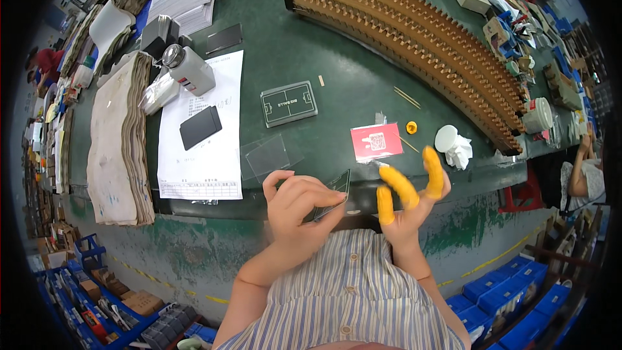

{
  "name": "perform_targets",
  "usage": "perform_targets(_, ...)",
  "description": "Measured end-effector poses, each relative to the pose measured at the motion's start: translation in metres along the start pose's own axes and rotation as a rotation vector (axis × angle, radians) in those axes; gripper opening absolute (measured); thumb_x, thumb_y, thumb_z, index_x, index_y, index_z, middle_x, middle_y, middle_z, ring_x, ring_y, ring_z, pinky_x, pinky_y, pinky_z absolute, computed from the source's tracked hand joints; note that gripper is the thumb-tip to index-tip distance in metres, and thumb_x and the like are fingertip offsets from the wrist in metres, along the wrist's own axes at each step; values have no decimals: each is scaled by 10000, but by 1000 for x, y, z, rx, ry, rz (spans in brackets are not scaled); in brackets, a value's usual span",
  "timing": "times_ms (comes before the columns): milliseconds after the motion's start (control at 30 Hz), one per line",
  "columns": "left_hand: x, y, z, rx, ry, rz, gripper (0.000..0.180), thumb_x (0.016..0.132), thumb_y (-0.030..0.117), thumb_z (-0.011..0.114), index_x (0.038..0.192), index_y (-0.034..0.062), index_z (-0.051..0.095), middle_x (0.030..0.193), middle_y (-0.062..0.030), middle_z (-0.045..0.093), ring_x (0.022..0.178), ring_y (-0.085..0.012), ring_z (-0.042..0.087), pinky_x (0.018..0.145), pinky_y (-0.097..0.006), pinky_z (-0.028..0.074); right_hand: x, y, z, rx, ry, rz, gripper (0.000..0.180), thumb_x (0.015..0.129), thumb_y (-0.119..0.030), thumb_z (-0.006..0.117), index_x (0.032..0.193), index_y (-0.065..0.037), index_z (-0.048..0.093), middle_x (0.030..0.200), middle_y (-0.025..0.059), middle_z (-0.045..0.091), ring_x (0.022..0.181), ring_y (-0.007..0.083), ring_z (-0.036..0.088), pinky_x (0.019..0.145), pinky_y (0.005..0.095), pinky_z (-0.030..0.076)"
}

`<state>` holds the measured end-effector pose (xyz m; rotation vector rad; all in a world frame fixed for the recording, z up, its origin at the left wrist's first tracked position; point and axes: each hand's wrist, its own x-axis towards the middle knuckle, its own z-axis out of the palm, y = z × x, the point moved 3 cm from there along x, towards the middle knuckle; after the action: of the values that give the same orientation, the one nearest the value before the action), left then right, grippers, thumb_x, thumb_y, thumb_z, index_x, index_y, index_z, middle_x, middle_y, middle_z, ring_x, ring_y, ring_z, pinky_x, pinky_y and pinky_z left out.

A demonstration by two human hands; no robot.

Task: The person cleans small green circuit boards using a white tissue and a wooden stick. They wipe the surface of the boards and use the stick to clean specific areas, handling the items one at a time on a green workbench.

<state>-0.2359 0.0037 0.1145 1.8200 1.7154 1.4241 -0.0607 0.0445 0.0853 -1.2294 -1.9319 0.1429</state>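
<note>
My left hand (299,206) pinches a thin dark panel (341,185) with pale edge lines, tilted on edge just above the near edge of the table. Yellow finger cots cover several fingers of my right hand (409,204), which is raised beside it, fingers apart and nothing seen in them. Beyond the right hand lies a red card (377,142) with a square printed code in a clear sleeve. A small yellow cap (411,128) and a white round lid (446,138) with crumpled tissue lie to its right. A stack of dark panels (289,104) with white line markings sits farther back.
Long slotted wooden racks (414,45) curve across the back right of the green table (350,91). On the left are a printed sheet (201,168), a dark plate (201,128), a metal-topped bottle (189,70) and worn cardboard sheets (120,142). Thin sticks (407,98) lie near the racks.
</note>
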Motion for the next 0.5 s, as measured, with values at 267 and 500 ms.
perform_targets(267,-6,-24,4,-404,-25,-224,143,689,13,770,746,97,670,780,21,674,798,-103,622,939,-343,332,18,31,25,-218,-143,99,352,765,-351,701,1069,-173,695,1403,167,401,1248,350,298,1037,478,185)
perform_targets(500,-11,-27,6,-332,39,-174,419,702,8,765,1068,90,578,816,19,711,825,-90,625,986,-352,270,20,27,29,-223,-225,53,382,742,-384,712,1066,-181,697,1376,167,430,1249,340,310,1036,467,191)
